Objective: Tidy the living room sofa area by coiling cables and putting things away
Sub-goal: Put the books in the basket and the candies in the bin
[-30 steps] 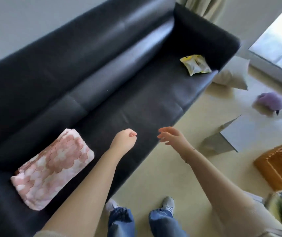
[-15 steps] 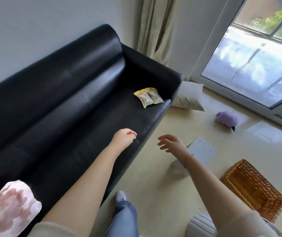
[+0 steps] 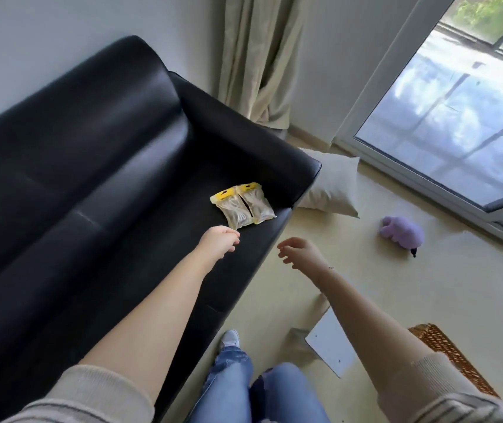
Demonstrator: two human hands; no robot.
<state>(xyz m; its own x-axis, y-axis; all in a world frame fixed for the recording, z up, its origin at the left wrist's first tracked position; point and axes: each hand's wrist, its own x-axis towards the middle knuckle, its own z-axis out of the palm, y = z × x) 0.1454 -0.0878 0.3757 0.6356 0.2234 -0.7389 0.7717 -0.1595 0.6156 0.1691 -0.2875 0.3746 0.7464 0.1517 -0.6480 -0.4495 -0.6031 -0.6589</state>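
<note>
Two clear packets with yellow tops lie side by side on the seat of the black leather sofa, near its right armrest. My left hand hovers just short of the packets, fingers curled into a loose fist and holding nothing. My right hand is stretched out over the floor beside the sofa's front edge, with relaxed, slightly bent fingers and nothing in it.
A beige pillow leans on the floor against the armrest. A purple plush toy lies near the glass door. A wicker basket and a white board are on the floor at my right. A curtain hangs behind.
My view has swung right along the sofa; the pink patterned cushion is out of sight. The packets are now much closer, and both hands have moved toward them.
</note>
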